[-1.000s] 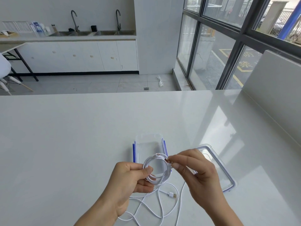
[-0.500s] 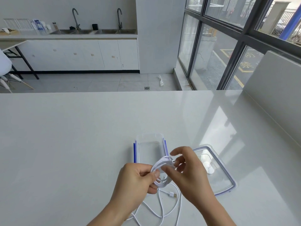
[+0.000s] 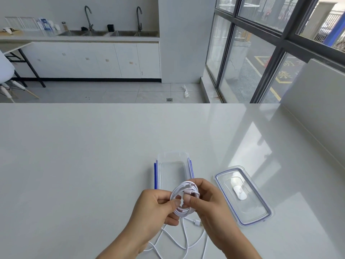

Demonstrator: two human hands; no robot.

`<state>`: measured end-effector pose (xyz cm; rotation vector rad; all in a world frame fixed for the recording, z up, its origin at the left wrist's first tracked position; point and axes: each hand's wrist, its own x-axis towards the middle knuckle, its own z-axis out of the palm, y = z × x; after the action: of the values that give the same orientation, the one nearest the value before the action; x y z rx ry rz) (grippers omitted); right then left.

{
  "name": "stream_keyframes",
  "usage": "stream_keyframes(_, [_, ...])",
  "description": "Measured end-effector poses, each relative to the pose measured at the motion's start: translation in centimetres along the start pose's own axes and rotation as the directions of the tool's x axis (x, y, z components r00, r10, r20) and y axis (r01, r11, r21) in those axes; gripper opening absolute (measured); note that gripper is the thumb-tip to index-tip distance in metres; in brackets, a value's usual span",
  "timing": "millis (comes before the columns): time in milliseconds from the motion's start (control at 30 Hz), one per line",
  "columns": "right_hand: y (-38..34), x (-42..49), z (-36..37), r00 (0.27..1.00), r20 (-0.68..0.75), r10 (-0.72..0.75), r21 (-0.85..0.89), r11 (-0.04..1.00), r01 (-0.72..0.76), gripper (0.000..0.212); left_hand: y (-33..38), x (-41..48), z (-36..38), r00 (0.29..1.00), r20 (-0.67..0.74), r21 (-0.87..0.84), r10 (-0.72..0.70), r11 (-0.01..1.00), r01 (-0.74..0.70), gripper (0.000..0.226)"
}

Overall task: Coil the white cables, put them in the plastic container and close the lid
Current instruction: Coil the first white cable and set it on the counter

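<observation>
On my feed, both hands work just above the desk [image 3: 74, 165], close to its near edge. The left hand [image 3: 155, 210] has its fingers [image 3: 175, 202] curled inward, thumb and forefinger pinching the left side of a small coil of white cable [image 3: 183, 200]. The right hand [image 3: 209, 200] pinches the coil's upper right side; its thumb presses on the wound strands from the front, and the other fingers wrap behind them. The coil is held between the two hands, clear of the desk surface, tilted toward the camera.

Loose cable [image 3: 183, 238] hangs from the coil and lies in slack loops on the desk between the forearms, running out of view at the near edge. A USB plug [image 3: 198, 223] rests on the desk just below the right hand.

The plastic container [image 3: 172, 165] stands open on the desk directly beyond the hands, its long axis pointing toward the far edge. It is clear, with blue clips along both long sides. I see nothing inside it; the near end is hidden behind the hands and coil.

The lid [image 3: 242, 195] lies flat on the desk to the right of the container, apart from it, angled slightly. It is clear with a blue seal line around the rim and a white oval patch at its centre.
</observation>
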<state>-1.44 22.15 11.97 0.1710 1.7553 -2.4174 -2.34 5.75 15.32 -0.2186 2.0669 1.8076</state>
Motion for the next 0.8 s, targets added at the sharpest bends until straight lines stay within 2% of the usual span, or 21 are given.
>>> stream_keyframes(67, [0.0,0.0,-0.2,1.0,0.0,0.008,-0.017,1.0,-0.008,0.035,-0.3,0.1,0.0,1.0,-0.005,-0.009,-0.004,1.0,0.004,0.013])
stream_keyframes(167, [-0.2,-0.2,-0.3,1.0,-0.008,0.021,-0.138,0.99,-0.022,0.041,-0.7,0.1,-0.3,1.0,0.008,-0.046,-0.02,0.999,0.021,0.013])
stream_keyframes(333, [-0.2,0.0,-0.6,0.997,-0.039,0.071,-0.208,0.975,-0.077,0.047,-1.2,0.3,-1.1,0.996,0.002,-0.186,-0.09,0.978,0.089,0.012])
stream_keyframes(467, [0.0,0.5,-0.1,0.99,-0.03,0.137,-0.121,0.983,-0.14,0.033,-1.6,0.4,-1.6,0.995,-0.013,-0.24,-0.101,0.966,0.095,0.014])
stream_keyframes(667, [-0.1,1.0,-0.6,0.963,0.085,0.257,0.128,0.955,-0.266,0.034,-2.2,0.5,-2.9,0.991,-0.062,-0.347,-0.122,0.933,0.094,0.013])
stream_keyframes(800, [0.5,1.1,-0.5,0.964,0.027,0.264,0.334,0.907,-0.257,0.022,-2.3,0.5,-3.8,0.991,-0.041,-0.381,-0.127,0.919,0.102,0.014])
